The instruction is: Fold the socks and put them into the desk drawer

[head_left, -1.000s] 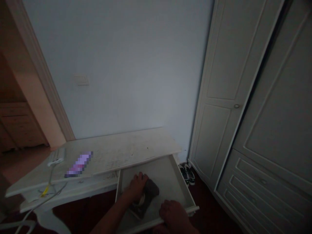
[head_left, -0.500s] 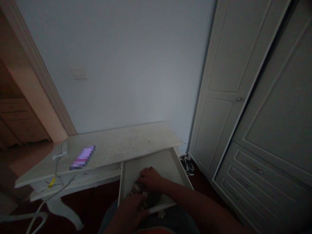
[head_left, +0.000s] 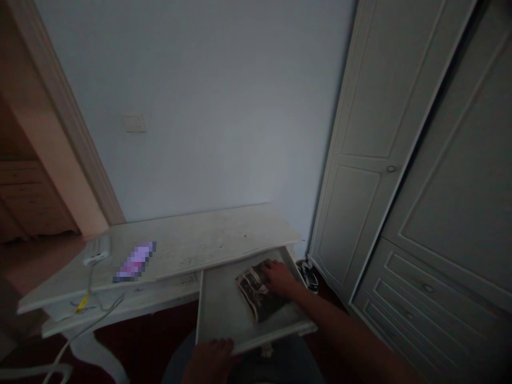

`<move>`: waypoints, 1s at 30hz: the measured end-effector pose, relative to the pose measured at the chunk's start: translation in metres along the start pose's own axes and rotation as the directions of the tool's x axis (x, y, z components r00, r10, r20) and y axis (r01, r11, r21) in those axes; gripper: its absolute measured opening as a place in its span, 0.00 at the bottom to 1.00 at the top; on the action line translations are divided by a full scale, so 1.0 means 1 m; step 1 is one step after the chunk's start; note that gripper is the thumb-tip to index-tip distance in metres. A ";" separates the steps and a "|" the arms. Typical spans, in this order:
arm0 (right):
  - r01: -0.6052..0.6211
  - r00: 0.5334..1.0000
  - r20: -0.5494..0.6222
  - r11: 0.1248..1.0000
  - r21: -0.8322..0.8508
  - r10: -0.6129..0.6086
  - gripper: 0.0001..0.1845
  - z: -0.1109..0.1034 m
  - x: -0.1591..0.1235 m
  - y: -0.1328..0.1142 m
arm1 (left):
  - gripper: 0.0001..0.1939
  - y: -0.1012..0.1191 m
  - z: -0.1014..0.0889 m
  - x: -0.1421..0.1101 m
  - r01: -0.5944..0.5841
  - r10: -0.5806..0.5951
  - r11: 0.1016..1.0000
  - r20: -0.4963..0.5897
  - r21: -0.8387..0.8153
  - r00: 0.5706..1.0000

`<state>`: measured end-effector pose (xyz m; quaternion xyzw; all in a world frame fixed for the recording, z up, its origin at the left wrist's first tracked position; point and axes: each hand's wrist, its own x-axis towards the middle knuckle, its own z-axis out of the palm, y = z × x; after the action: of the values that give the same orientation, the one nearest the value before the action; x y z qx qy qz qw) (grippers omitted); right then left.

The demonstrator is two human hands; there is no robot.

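A dark brown folded cloth (head_left: 256, 293) with pale bands, perhaps a garment, lies inside the pulled-out white drawer (head_left: 220, 314), toward its right back. On its upper right part is my right hand (head_left: 280, 277), fingers bent over it; their undersides are hidden. My left hand (head_left: 212, 354) is at the drawer's front left corner, its fingers curled over the front edge. The thumb of that hand is hard to see in the dim light.
The drawer belongs to a white table (head_left: 224, 229) against the wall. On the table lie a blurred purple phone-like object (head_left: 136, 261) and a white power strip (head_left: 97, 250) with a cable (head_left: 76, 330). Shoes (head_left: 309, 276) stand near the wardrobe (head_left: 352, 213) on the right.
The folded cloth has gone from the drawer's front to its right back under my right hand. My left hand has left the cloth and come down to the drawer's front edge.
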<state>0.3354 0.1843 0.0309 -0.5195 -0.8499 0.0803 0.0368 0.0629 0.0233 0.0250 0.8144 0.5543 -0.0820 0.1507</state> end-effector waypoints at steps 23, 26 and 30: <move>0.218 0.964 -0.213 0.935 0.281 -0.160 0.38 -0.051 -0.062 -0.061 | 0.19 -0.035 0.019 0.006 -0.149 -0.225 0.792 -0.510 -0.592 0.830; 0.489 0.852 -0.291 0.861 0.143 -0.436 0.41 -0.029 -0.077 -0.119 | 0.30 -0.053 0.013 -0.003 -0.181 -0.596 0.526 -0.512 -0.831 0.619; 0.559 0.783 -0.211 0.810 -0.177 -0.586 0.25 0.017 -0.068 -0.175 | 0.33 -0.058 -0.017 -0.006 -0.261 -0.642 0.461 -0.522 -0.848 0.561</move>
<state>0.2108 0.0444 0.0459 -0.2440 -0.9583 -0.0470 0.1412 0.0059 0.0432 0.0338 0.4806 0.6185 0.5654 0.2584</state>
